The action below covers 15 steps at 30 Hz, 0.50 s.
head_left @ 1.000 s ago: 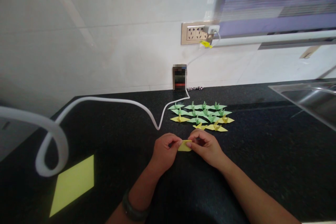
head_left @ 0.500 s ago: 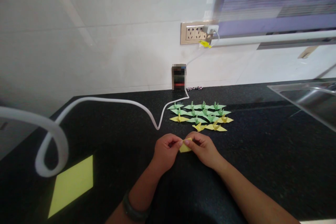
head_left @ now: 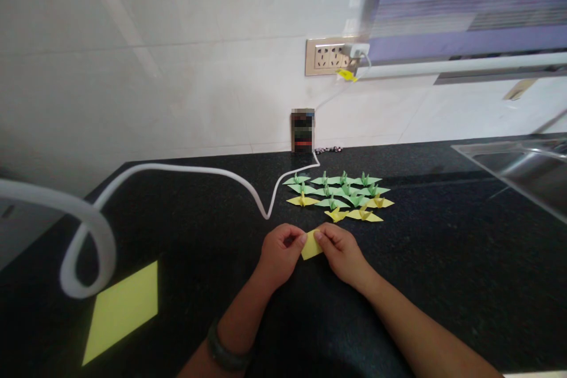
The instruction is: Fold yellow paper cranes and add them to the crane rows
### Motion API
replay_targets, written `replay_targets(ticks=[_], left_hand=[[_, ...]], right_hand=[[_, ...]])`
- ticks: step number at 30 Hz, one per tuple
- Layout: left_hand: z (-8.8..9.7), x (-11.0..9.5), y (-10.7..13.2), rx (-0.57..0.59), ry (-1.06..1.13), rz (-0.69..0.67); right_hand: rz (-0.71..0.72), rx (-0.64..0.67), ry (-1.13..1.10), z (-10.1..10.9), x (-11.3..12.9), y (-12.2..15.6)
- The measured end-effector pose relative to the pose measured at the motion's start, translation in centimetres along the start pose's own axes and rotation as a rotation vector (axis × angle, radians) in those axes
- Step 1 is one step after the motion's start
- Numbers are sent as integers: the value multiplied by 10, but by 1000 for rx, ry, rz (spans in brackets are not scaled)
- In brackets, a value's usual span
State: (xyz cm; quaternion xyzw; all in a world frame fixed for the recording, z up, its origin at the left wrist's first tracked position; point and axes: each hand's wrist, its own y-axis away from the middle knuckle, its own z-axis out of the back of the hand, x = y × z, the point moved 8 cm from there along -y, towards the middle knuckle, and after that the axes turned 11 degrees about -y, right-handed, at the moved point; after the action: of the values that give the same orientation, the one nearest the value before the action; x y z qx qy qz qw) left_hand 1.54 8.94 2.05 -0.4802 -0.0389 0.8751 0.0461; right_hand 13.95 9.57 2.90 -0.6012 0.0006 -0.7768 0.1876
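A small folded piece of yellow paper (head_left: 312, 246) is held between my two hands, above the dark countertop. My left hand (head_left: 280, 255) pinches its left edge between thumb and fingers. On the other side, my right hand (head_left: 343, 248) grips the right edge, its thumb pressed on the paper's face. Just beyond my fingers stand several folded paper cranes in rows: green cranes (head_left: 344, 179) at the back and yellow cranes (head_left: 364, 214) toward the front. A flat stack or sheet of yellow paper (head_left: 124, 312) lies to the left of my left arm.
A thick white cable (head_left: 199, 170) loops across the left of the black countertop (head_left: 199, 218) to a blurred upright device (head_left: 303, 131) by the wall. A beaded string (head_left: 330, 149) lies beside it. At the right is a metal sink (head_left: 527, 168); a socket panel (head_left: 328, 56) is on the wall.
More of the small yellow paper shows between my hands now, and my fingertips are slightly farther apart. The cranes and the yellow paper at left have stayed in place.
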Motion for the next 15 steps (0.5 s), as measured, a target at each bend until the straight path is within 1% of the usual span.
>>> replay_targets(ticks=[4, 7, 10, 15], left_hand=[[-6, -6, 0, 56, -17, -38], [-7, -6, 0, 56, -27, -42], [-3, -3, 1, 9, -22, -23], [13, 13, -3, -115, 79, 88]], right_hand=[[70, 108, 22, -4, 5, 0], [67, 139, 18, -8, 6, 0], [7, 123, -19, -11, 2, 0], [-43, 86, 4, -7, -7, 0]])
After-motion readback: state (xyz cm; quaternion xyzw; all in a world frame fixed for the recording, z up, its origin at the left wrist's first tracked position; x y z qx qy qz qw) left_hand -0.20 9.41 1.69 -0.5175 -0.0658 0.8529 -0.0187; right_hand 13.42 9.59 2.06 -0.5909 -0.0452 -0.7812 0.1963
